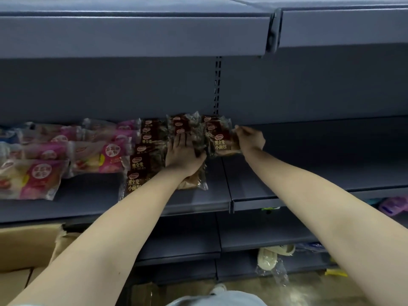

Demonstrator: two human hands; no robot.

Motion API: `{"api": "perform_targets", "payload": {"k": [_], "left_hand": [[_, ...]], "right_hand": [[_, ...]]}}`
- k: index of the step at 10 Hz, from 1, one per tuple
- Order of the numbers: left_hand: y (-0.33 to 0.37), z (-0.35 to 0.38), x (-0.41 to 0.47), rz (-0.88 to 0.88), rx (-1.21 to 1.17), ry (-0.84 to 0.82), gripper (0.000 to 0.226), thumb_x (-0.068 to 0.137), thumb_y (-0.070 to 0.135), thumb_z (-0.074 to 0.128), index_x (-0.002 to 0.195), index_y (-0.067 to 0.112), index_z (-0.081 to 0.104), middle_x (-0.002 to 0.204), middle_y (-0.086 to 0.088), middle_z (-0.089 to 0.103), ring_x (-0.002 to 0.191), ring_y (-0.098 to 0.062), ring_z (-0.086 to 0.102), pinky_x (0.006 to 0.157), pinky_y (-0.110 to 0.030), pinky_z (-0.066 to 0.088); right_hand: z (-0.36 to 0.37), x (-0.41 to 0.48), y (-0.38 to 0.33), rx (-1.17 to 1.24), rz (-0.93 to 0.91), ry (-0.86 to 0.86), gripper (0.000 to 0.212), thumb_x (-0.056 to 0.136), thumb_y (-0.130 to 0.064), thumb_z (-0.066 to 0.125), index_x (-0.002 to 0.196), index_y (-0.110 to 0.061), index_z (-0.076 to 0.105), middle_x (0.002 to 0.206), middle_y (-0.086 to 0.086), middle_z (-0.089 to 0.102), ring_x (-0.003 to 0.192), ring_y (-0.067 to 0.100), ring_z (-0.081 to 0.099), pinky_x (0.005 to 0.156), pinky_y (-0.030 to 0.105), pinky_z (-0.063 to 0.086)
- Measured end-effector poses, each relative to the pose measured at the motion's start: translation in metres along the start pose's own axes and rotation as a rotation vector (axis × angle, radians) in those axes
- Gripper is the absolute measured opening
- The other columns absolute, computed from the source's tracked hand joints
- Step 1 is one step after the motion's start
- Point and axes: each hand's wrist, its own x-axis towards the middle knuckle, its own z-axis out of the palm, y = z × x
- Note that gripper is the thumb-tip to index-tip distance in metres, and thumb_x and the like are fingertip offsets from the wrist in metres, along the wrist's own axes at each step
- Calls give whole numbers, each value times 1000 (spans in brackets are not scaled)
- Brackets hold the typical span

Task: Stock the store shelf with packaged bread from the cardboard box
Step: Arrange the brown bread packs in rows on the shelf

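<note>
Brown bread packs [145, 149] lie in overlapping rows on the grey shelf [309, 155], right of several pink bread packs [97, 155]. My left hand [184, 154] lies flat, fingers straight, on the middle brown row [194, 131]. My right hand [250, 138] pinches the right edge of the rightmost brown pack [223, 142]. An open cardboard box [24, 250] stands at the lower left, its inside hidden.
The shelf right of the brown packs is bare. An upper shelf [132, 34] overhangs close above. Lower shelves hold purple packs [393, 205] at the right. Pale slippers [273, 256] and a plastic wrapper [273, 272] lie on the floor.
</note>
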Motion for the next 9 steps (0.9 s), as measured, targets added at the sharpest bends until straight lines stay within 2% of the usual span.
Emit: {"api": "perform_targets", "payload": {"k": [1, 2, 3, 4, 5, 6, 7, 8, 9], "left_hand": [[-1, 1, 0, 4, 9, -4, 83, 94, 60, 26, 153, 6, 2, 161, -12, -1, 148, -25, -4, 120, -40, -4], [-2, 0, 2, 7, 13, 1, 84, 94, 61, 25, 153, 6, 3, 161, -13, -1, 148, -25, -3, 120, -40, -3], [-2, -1, 1, 7, 21, -4, 83, 94, 60, 26, 152, 6, 3, 161, -13, 0, 148, -25, -3, 120, -40, -3], [-2, 0, 1, -1, 23, 1, 83, 94, 60, 26, 153, 6, 4, 161, -13, 1, 148, -25, -3, 120, -40, -3], [-2, 1, 2, 1, 27, 9, 82, 94, 59, 27, 152, 6, 5, 161, -13, 2, 148, -25, -2, 120, -40, -3], [-2, 2, 4, 4, 34, 15, 82, 94, 59, 27, 152, 5, 6, 161, -13, 2, 148, -25, -1, 120, -40, -3], [-2, 2, 3, 3, 33, 14, 82, 94, 59, 28, 152, 5, 6, 160, -13, 3, 148, -25, -1, 120, -40, -3], [-2, 1, 1, 0, 21, 16, 80, 95, 57, 29, 152, 6, 7, 160, -13, 3, 148, -26, -1, 120, -40, -2], [-1, 0, 1, -4, 26, 10, 80, 95, 57, 29, 152, 5, 6, 161, -13, 3, 148, -26, -1, 119, -40, -3]], "right_hand": [[14, 2, -2, -25, -7, -3, 32, 95, -37, 54, 115, -18, 68, 115, 6, 67, 110, 23, 59, 86, 25, 45], [21, 3, -5, -100, -1, -5, 35, 96, -39, 48, 111, -14, 68, 112, 10, 67, 106, 27, 60, 88, 31, 49], [29, 6, -2, -220, -51, 9, 45, 94, -50, 42, 106, -14, 65, 111, 11, 64, 107, 31, 56, 85, 33, 44], [33, 1, 3, -182, -106, -79, 51, 87, -57, 52, 113, -14, 60, 116, 8, 62, 112, 27, 55, 89, 33, 45], [38, -1, 11, -166, -108, -148, 54, 88, -44, 61, 130, -13, 47, 126, 8, 58, 117, 23, 54, 89, 26, 42], [42, 0, 7, -129, -25, -77, 36, 95, -31, 54, 120, -7, 45, 119, 11, 59, 102, 21, 58, 74, 26, 44], [45, -1, 3, -144, -9, -20, 23, 99, -20, 44, 116, -4, 45, 115, 13, 59, 95, 21, 57, 69, 28, 43], [47, -2, 3, -142, 22, 43, 22, 99, -15, 42, 117, -4, 44, 117, 14, 59, 104, 26, 59, 71, 28, 44], [47, -3, 4, -92, 36, 83, 25, 99, -19, 43, 118, -4, 43, 120, 15, 57, 109, 28, 57, 76, 30, 45]]}}
